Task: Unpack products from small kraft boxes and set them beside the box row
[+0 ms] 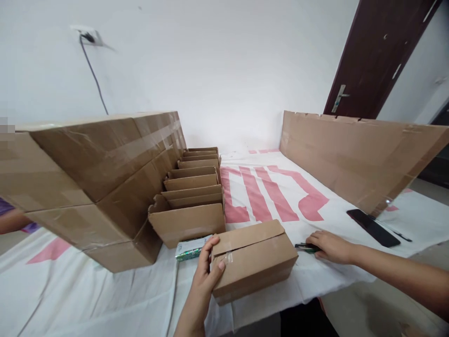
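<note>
Work in hand: one brown carton (pixel 256 269) on the cloth-covered bench (pixel 136 304), by the middle of the near edge. Top seam gapes as a dark slit; flaps lie down, not folded back; a scrap of clear tape (pixel 229 257) sits at the left end. Judgement: seam partly freed, opening incomplete; contents hidden. Left hand (pixel 207 269) is clamped on the carton's left end, thumb on top. Right hand (pixel 328 245) has its fingers curled closed over a small dark tool (pixel 305 247), just right of the carton; type uncertain, possibly a cutter. A row of open-topped cartons (pixel 191 224) runs toward the far edge, insides not visible; taped cartons (pixel 121 187) stand stacked along its left. Obstruction: a green-and-white packet (pixel 189 249) lies beside the left hand, and row plus stack limit room leftward. Toward the right edge: black phone (pixel 373 228) and an upright cardboard panel (pixel 351 154). Another person's arm (pixel 12 221) shows beyond the stack.
</note>
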The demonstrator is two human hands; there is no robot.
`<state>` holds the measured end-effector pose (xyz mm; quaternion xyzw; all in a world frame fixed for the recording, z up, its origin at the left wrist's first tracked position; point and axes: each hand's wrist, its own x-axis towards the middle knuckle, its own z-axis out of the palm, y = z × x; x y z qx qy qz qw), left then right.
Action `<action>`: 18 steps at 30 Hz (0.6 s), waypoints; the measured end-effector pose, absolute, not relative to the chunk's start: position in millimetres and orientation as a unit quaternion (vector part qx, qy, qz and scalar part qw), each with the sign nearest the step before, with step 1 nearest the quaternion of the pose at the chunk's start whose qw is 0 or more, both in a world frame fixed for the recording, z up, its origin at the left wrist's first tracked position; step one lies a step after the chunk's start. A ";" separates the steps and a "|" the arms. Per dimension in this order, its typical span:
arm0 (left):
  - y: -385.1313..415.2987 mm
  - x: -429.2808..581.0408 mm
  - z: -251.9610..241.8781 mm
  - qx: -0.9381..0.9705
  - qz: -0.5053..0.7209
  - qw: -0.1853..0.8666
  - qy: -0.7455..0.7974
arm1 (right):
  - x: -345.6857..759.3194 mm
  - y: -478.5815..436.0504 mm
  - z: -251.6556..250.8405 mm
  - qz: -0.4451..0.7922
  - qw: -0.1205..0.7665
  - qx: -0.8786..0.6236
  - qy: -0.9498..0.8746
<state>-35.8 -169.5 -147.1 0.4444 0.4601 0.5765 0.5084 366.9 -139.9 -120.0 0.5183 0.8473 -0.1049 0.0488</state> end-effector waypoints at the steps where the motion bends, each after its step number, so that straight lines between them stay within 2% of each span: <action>1: -169.5 -35.9 -147.2 0.449 0.575 0.509 0.456 | 362.5 -135.0 -112.3 -0.094 0.037 0.513 0.853; 4: -170.1 -35.6 -146.4 0.451 0.576 0.515 0.447 | 330.9 -117.5 -75.2 -0.027 -0.075 0.463 0.883; 6: -170.7 -35.4 -145.7 0.447 0.577 0.517 0.448 | 295.1 -109.6 -50.7 0.011 -0.163 0.381 0.910; 8: -170.6 -36.0 -145.9 0.450 0.578 0.513 0.448 | 252.4 -107.4 -35.0 0.036 -0.214 0.268 0.939; 12: -165.9 -40.7 -151.6 0.489 0.574 0.491 0.437 | 174.2 -110.1 -32.8 0.080 -0.203 0.057 0.974; 18: -160.2 -46.6 -162.3 0.518 0.571 0.471 0.428 | 132.8 -99.3 -53.1 0.149 -0.136 -0.043 0.979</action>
